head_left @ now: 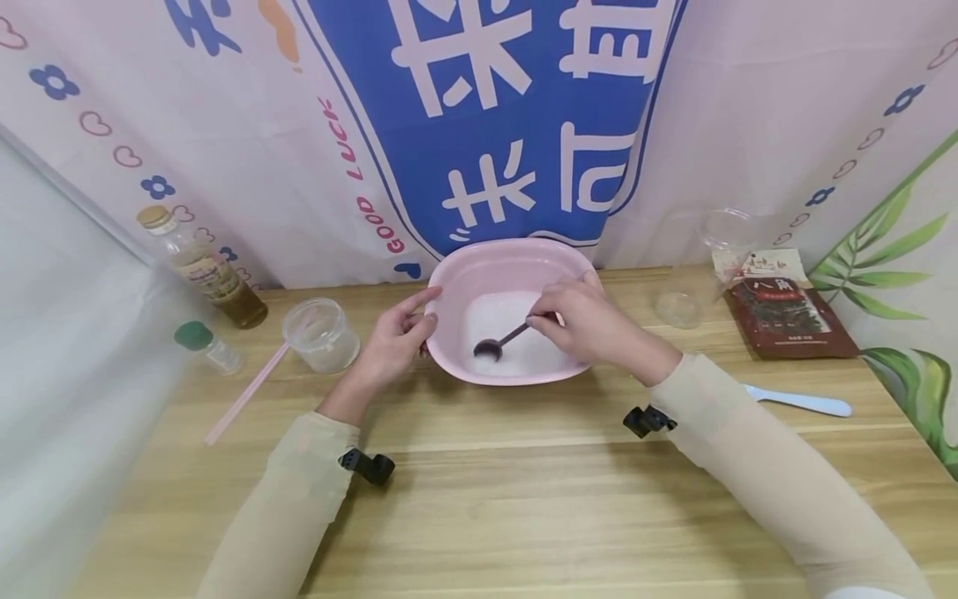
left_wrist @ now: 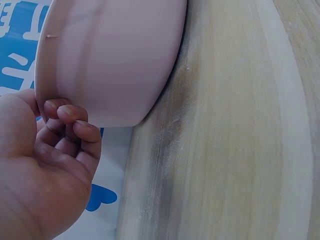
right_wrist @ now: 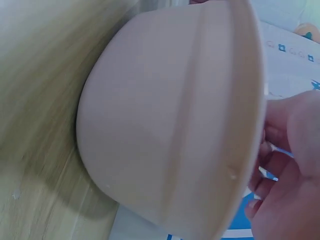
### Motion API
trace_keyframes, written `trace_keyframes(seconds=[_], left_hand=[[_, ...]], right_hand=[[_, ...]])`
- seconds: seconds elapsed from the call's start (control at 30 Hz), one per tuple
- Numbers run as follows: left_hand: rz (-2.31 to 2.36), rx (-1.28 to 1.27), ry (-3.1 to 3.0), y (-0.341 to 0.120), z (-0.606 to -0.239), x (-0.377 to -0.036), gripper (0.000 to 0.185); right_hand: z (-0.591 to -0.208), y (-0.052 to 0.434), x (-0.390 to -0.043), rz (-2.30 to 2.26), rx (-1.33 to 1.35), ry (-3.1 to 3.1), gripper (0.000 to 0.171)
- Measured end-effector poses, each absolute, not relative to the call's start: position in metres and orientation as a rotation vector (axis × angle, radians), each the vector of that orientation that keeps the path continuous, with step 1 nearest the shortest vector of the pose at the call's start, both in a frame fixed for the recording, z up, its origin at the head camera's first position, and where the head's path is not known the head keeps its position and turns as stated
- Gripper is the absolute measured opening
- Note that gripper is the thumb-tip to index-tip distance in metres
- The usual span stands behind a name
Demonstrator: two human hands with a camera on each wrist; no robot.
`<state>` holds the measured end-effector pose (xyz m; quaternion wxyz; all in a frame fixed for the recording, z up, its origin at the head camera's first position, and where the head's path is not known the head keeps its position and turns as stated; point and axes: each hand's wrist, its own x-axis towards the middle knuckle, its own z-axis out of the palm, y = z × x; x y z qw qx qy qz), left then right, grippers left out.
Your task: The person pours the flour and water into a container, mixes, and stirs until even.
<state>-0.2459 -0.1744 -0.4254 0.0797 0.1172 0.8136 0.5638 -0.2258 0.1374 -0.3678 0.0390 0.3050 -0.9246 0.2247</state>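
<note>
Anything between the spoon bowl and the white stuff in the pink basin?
Nothing visible. The right hand pinches the spoon, whose bowl already sits on the white powder inside the pink basin; the left hand steadies the rim.

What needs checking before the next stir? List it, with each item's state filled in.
1. Pink basin steadied: ok; the left hand has its fingers against the rim and outer wall.
2. Spoon gripped: ok; the right hand pinches its handle.
3. Spoon bowl down in the white contents: ok.
4. Basin flat on the table: ok, by the left wrist view.
5. Room around the basin: ok; the clear cup and pink straw stand apart to the left.
6. How much the spoon holds: cannot tell.
</note>
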Motion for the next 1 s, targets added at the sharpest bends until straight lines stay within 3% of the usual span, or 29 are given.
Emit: trace_keyframes(seconds=[0.2,0.6,1.0], left_hand=[[1.702,0.362,2.440,-0.174,-0.425,-0.245,0.051],[1.709,0.358,2.437,-0.173,-0.424,-0.244,0.051],[1.714,0.369,2.434,-0.173,-0.424,-0.245,0.052]], right_hand=[[-0.371,0.139,-0.220,0.731,1.043,-2.782,0.012],[-0.372,0.162,-0.229,0.487,0.590,-2.822,0.015],[-0.374,0.186,-0.230,0.595,0.507,-2.663,0.015]])
